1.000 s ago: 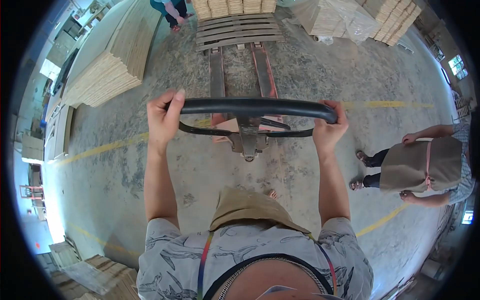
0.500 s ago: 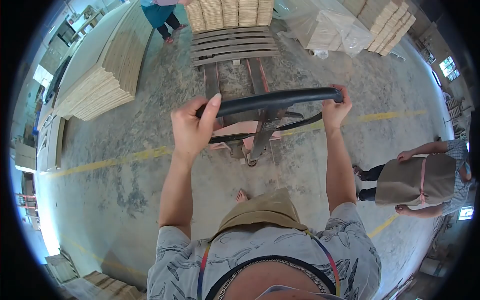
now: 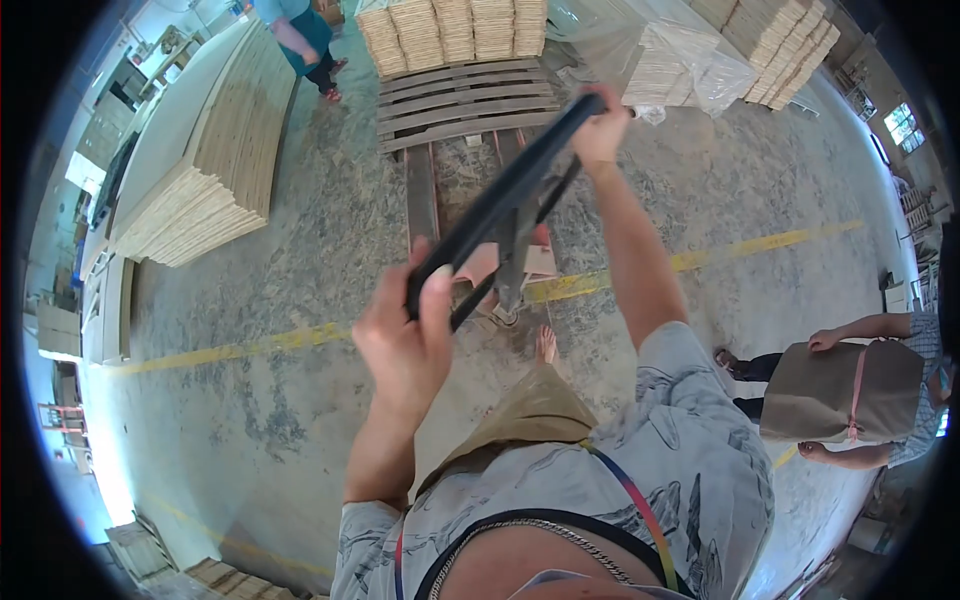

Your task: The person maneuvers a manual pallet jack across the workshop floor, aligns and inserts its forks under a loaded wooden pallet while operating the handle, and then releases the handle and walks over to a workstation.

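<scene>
My left hand (image 3: 400, 330) is wrapped round the near left end of the black handle (image 3: 510, 190) of a pallet jack. Farther forward, my right hand (image 3: 600, 132) grips the handle's other end. The handle slants across the view, its right end away from me. Below it shows the pallet jack's reddish body (image 3: 540, 262), partly covered by the handle. Its forks (image 3: 421, 195) run forward to a slatted wooden pallet (image 3: 465, 105), where their far ends are hidden. Stacked bundles of pale wood (image 3: 455, 35) rest on the pallet.
A tall stack of boards (image 3: 225, 165) stands at left. Plastic-wrapped wood (image 3: 670, 65) sits at the far right. A person in a brown apron (image 3: 845, 392) stands close on my right; another in a teal apron (image 3: 305, 45) is ahead left. A yellow line (image 3: 740, 247) crosses the concrete floor.
The handle has swung from nearly level to a steep slant, my right hand moving forward and left, my left hand back toward me. A bare foot has come forward near the jack.
</scene>
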A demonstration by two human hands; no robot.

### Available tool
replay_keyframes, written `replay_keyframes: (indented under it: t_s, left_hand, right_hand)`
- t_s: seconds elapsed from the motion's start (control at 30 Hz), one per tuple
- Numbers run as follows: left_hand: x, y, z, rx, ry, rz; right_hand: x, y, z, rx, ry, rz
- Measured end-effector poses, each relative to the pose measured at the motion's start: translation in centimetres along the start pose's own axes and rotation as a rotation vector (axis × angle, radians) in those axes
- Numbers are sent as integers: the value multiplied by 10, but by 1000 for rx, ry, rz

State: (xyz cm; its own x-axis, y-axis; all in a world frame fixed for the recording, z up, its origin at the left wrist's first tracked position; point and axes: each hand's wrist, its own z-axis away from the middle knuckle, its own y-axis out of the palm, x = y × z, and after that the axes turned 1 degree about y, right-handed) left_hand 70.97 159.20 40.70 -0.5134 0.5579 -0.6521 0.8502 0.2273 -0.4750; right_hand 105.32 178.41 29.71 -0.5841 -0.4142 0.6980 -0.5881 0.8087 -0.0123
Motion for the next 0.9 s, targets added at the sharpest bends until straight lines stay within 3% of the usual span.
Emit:
replay_keyframes:
  t_s: [0.27, 0.37, 0.67, 0.8, 0.9]
  left_hand:
    - [32, 10, -15, -246, -414, -28]
    - [50, 7, -27, -370, -439, -122]
    - [108, -17, -77, -575, -326, -231]
    - [172, -46, -111, -563, -179, -262]
    - [229, -69, -149, -422, -119, -186]
  right_hand:
    - [3, 99, -7, 146, 107, -348]
    - [10, 121, -14, 144, 105, -362]
    - [27, 146, -9, 264, 95, -409]
    - [41, 137, 0, 267, 106, -368]
    - [61, 124, 9, 287, 145, -325]
